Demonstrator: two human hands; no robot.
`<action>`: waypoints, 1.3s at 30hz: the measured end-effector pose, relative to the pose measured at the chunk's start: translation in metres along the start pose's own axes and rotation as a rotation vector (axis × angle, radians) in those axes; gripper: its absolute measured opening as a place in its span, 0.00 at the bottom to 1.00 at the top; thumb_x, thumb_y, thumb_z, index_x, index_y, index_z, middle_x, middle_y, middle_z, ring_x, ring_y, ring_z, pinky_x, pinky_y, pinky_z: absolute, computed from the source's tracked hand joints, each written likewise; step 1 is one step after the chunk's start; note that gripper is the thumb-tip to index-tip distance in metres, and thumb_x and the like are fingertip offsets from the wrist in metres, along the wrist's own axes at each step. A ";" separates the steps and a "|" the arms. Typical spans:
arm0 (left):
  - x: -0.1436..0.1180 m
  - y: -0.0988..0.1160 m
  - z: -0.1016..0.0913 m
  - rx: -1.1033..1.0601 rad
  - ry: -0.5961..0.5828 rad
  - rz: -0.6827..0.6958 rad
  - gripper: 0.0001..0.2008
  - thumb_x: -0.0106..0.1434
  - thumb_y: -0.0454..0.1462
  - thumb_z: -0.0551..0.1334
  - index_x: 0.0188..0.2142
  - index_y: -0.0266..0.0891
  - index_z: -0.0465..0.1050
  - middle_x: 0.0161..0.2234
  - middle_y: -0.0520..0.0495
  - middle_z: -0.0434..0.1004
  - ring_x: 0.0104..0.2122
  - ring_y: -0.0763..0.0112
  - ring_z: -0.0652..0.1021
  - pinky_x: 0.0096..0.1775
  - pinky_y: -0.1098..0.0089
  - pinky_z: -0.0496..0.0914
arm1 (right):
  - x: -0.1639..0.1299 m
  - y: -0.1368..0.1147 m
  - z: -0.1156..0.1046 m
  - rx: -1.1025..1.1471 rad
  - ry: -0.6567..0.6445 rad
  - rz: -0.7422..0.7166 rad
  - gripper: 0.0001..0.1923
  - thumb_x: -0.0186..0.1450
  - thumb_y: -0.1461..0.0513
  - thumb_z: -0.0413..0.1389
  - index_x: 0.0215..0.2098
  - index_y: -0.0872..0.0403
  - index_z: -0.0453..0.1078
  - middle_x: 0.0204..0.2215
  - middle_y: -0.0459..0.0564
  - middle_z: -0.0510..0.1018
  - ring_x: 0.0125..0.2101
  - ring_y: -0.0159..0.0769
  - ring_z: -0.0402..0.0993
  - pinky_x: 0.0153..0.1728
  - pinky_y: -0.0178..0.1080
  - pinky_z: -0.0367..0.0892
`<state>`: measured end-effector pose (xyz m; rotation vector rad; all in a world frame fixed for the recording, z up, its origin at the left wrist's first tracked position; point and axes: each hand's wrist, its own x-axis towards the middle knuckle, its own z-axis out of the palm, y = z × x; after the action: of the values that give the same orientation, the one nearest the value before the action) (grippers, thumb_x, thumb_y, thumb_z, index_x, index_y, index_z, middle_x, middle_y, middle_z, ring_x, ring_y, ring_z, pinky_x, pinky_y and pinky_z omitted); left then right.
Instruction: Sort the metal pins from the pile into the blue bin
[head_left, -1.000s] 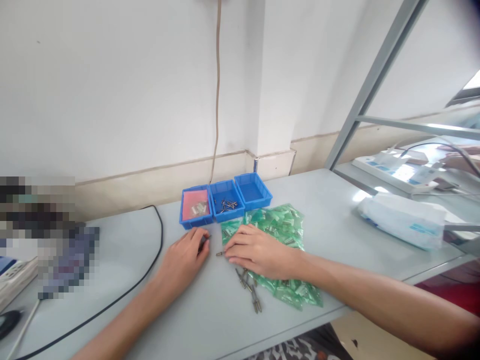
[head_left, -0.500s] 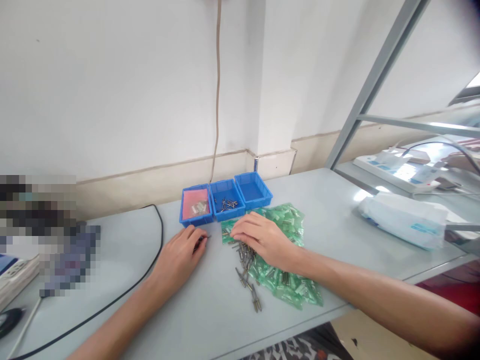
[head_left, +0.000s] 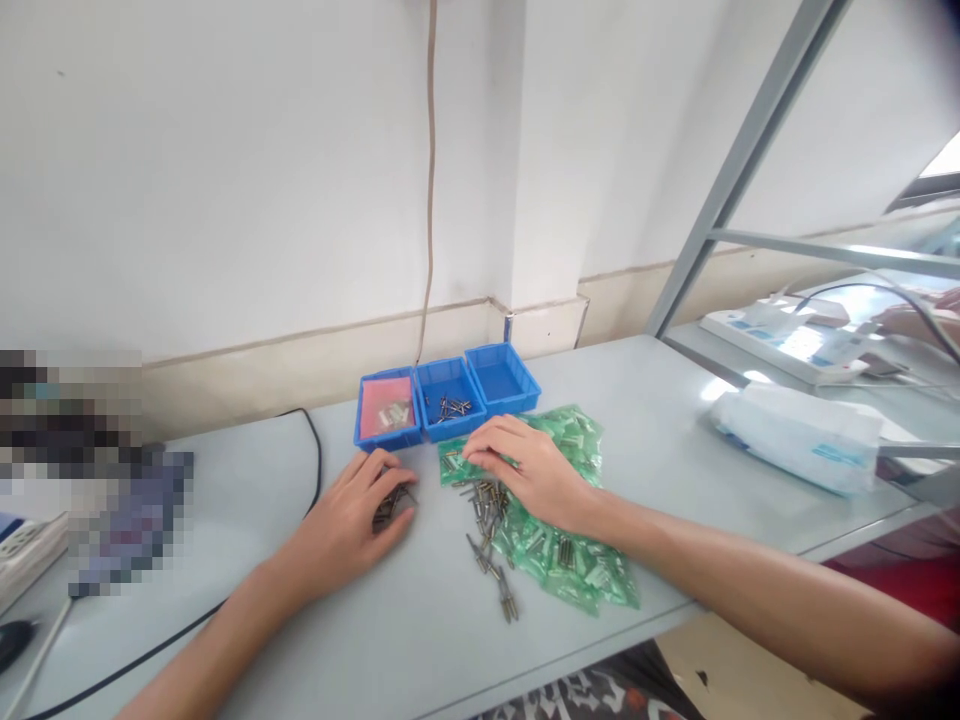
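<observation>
My left hand [head_left: 346,520] rests on the table left of centre, fingers curved and thumb held apart. Under and between its fingers lies a small heap of thin dark metal pins [head_left: 386,503]. Over the near edge of the green plastic packets [head_left: 577,440], my right hand [head_left: 525,470] has its fingertips pressed together; anything between them is too small to make out. Just below that hand, a loose pile of metal pins with thicker brass-coloured ends [head_left: 487,510] spreads on the table, a few trailing toward the front edge.
Three blue trays stand behind my hands: the left tray [head_left: 360,425] holds pink material and clear packets, the middle tray [head_left: 457,430] holds metal pins, the right tray [head_left: 529,400] shows its bare bottom. A black cable [head_left: 319,450] curves at left. A white package [head_left: 799,435] lies right.
My left thumb and fingers have spread apart, showing more of the pins beneath them. My right hand keeps nearly the same place and pose. The whole view has shifted slightly.
</observation>
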<state>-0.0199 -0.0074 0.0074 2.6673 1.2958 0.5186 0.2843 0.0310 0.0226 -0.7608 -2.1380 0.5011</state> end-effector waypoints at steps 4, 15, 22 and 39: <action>0.002 -0.002 0.001 0.014 0.030 0.000 0.11 0.77 0.39 0.57 0.55 0.44 0.71 0.55 0.41 0.71 0.54 0.55 0.73 0.55 0.56 0.71 | -0.001 0.001 0.000 -0.006 -0.007 -0.004 0.09 0.79 0.65 0.54 0.45 0.50 0.77 0.44 0.50 0.83 0.45 0.41 0.77 0.50 0.45 0.71; 0.005 -0.008 0.008 0.016 0.081 -0.023 0.08 0.80 0.40 0.54 0.48 0.44 0.72 0.48 0.44 0.76 0.47 0.58 0.75 0.51 0.57 0.71 | 0.000 -0.003 -0.001 0.077 0.061 0.064 0.10 0.80 0.62 0.51 0.45 0.50 0.75 0.42 0.51 0.81 0.44 0.41 0.77 0.48 0.43 0.71; 0.005 -0.014 0.015 -0.020 0.122 -0.033 0.09 0.80 0.39 0.53 0.50 0.45 0.73 0.48 0.44 0.77 0.47 0.59 0.77 0.51 0.58 0.71 | 0.000 -0.001 -0.002 0.107 0.091 0.149 0.08 0.80 0.61 0.53 0.45 0.50 0.75 0.42 0.49 0.80 0.42 0.39 0.76 0.44 0.40 0.70; 0.005 -0.022 0.018 -0.045 0.165 -0.035 0.11 0.79 0.39 0.54 0.52 0.46 0.75 0.50 0.43 0.80 0.51 0.57 0.78 0.54 0.57 0.73 | 0.002 0.007 -0.001 0.267 0.148 0.313 0.08 0.77 0.56 0.57 0.46 0.50 0.77 0.37 0.48 0.80 0.35 0.37 0.74 0.37 0.39 0.68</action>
<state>-0.0266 0.0112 -0.0140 2.6072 1.3532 0.7673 0.2862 0.0373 0.0201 -0.9516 -1.7781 0.8487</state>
